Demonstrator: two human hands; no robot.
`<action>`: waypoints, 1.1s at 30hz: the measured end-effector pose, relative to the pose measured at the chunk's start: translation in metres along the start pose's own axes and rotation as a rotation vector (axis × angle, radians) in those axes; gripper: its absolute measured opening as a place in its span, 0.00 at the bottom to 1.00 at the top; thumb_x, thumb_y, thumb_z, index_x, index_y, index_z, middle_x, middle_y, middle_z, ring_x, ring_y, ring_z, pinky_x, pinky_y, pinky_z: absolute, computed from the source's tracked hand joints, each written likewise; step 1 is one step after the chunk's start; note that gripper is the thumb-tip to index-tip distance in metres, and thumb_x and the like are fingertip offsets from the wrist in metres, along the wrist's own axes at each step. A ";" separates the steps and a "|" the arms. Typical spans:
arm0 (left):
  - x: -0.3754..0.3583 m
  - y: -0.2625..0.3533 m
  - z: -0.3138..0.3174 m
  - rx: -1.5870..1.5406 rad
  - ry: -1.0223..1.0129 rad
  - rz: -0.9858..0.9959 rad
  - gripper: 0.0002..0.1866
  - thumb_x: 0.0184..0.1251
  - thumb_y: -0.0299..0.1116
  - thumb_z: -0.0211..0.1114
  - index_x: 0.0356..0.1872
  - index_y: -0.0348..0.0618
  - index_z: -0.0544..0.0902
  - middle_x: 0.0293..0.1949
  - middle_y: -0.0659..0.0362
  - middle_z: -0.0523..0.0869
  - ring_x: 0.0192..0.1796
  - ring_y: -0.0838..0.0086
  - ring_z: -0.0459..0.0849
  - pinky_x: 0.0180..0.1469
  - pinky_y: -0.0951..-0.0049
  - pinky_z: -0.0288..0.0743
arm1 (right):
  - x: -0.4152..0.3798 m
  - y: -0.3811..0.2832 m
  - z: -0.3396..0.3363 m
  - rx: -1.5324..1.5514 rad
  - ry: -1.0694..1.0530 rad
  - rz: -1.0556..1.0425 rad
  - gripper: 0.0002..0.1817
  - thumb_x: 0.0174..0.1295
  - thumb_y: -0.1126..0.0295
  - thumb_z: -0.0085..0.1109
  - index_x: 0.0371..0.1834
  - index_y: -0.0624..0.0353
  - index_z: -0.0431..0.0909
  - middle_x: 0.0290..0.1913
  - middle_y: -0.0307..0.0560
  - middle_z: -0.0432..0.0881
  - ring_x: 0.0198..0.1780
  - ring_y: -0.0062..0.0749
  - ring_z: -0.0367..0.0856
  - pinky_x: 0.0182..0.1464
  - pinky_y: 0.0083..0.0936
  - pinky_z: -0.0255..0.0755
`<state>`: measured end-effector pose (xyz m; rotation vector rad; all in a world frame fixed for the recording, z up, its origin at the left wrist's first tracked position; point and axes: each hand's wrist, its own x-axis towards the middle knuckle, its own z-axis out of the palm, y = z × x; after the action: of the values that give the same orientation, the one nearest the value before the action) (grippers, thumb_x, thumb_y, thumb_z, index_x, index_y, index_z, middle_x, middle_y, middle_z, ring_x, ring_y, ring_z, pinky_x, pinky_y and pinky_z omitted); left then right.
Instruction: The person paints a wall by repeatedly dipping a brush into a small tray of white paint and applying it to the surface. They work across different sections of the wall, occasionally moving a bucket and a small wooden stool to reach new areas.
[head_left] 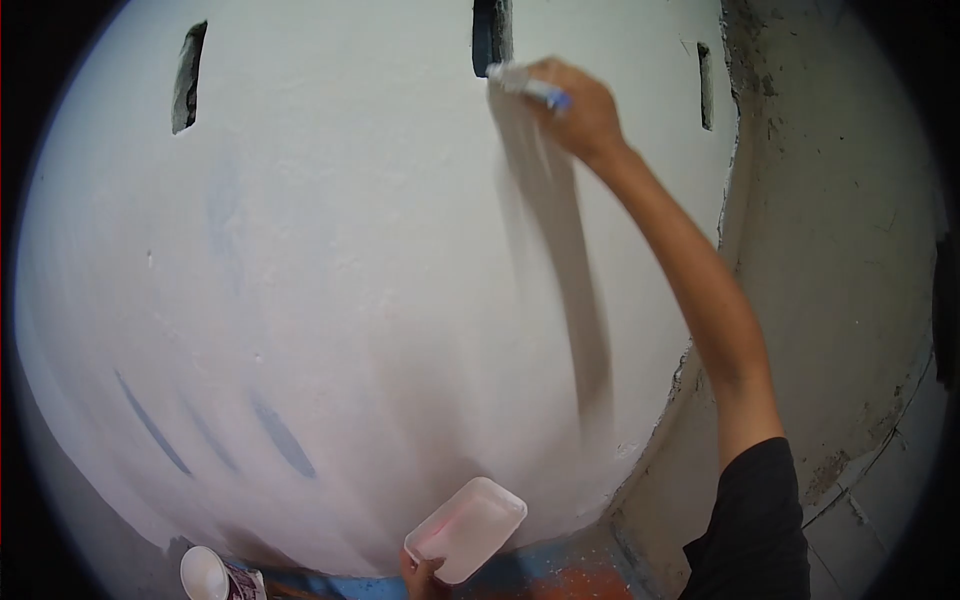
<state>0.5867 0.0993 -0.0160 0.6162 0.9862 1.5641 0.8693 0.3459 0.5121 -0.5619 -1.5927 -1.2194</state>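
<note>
My right hand point(575, 108) is raised to the upper middle of the whitish wall point(330, 240), its fingers closed round a paintbrush point(530, 88) with a pale handle and a blue end. The brush's pale tip, slightly blurred, meets or nearly meets the lower edge of a dark narrow slot point(485, 40) in the wall. Low in the view, my left hand point(427, 578) grips one corner of a shallow white rectangular tray point(470, 525), tilted, with a faint pinkish streak inside. Much of my left hand is cut off by the frame edge.
Two more slots, one at the left point(188, 78) and one at the right point(706, 86), pierce the wall. A rough broken edge point(733, 150) borders a grey side wall point(830, 260). A white-topped tub point(205, 575) stands at lower left. The floor point(570, 572) is blue and reddish with white specks.
</note>
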 end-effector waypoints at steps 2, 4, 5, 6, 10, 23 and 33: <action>0.003 -0.009 -0.008 -0.027 0.000 -0.015 0.38 0.60 0.29 0.65 0.73 0.45 0.62 0.64 0.45 0.72 0.63 0.48 0.77 0.54 0.43 0.84 | -0.035 -0.021 0.010 -0.054 -0.019 -0.043 0.22 0.53 0.78 0.60 0.53 0.47 0.82 0.48 0.38 0.82 0.45 0.38 0.81 0.40 0.34 0.81; 0.001 -0.012 -0.012 -0.052 -0.008 -0.006 0.37 0.59 0.28 0.65 0.72 0.44 0.62 0.64 0.45 0.72 0.63 0.48 0.77 0.55 0.44 0.84 | -0.085 -0.055 0.003 0.005 -0.100 -0.047 0.22 0.54 0.78 0.57 0.53 0.51 0.82 0.46 0.43 0.83 0.43 0.40 0.82 0.36 0.34 0.80; -0.003 -0.009 -0.012 -0.055 -0.021 0.008 0.37 0.59 0.27 0.65 0.72 0.44 0.63 0.64 0.45 0.73 0.63 0.49 0.77 0.56 0.44 0.84 | -0.116 -0.071 0.001 0.049 -0.112 -0.079 0.21 0.55 0.77 0.57 0.54 0.53 0.82 0.47 0.43 0.84 0.42 0.41 0.82 0.35 0.33 0.80; -0.005 -0.006 -0.011 -0.057 -0.037 0.021 0.37 0.58 0.27 0.64 0.72 0.44 0.63 0.64 0.45 0.73 0.63 0.49 0.77 0.56 0.45 0.84 | -0.150 -0.087 -0.001 0.078 -0.202 -0.118 0.20 0.56 0.75 0.56 0.54 0.54 0.82 0.47 0.42 0.84 0.41 0.39 0.82 0.33 0.31 0.80; -0.009 -0.003 -0.015 -0.048 -0.009 -0.023 0.36 0.57 0.26 0.64 0.70 0.43 0.65 0.62 0.45 0.75 0.63 0.50 0.78 0.57 0.47 0.84 | -0.190 -0.126 -0.032 0.364 -0.624 -0.101 0.21 0.53 0.72 0.64 0.53 0.47 0.83 0.51 0.36 0.83 0.42 0.37 0.83 0.37 0.30 0.81; -0.018 0.000 -0.007 -0.069 0.046 -0.004 0.34 0.58 0.28 0.66 0.68 0.42 0.66 0.60 0.45 0.76 0.61 0.51 0.80 0.59 0.51 0.84 | 0.029 -0.012 0.026 0.264 0.043 0.115 0.14 0.57 0.64 0.64 0.48 0.47 0.85 0.43 0.47 0.88 0.46 0.48 0.85 0.48 0.41 0.79; -0.010 -0.010 -0.041 0.008 0.010 -0.019 0.37 0.54 0.30 0.70 0.68 0.38 0.67 0.58 0.45 0.79 0.58 0.54 0.83 0.51 0.57 0.87 | -0.073 -0.084 0.006 0.433 -0.504 0.019 0.18 0.52 0.69 0.64 0.48 0.43 0.84 0.44 0.42 0.86 0.44 0.45 0.85 0.45 0.40 0.80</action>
<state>0.5609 0.0795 -0.0445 0.6037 1.0037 1.5482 0.8258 0.3337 0.4105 -0.6259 -2.1927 -0.7070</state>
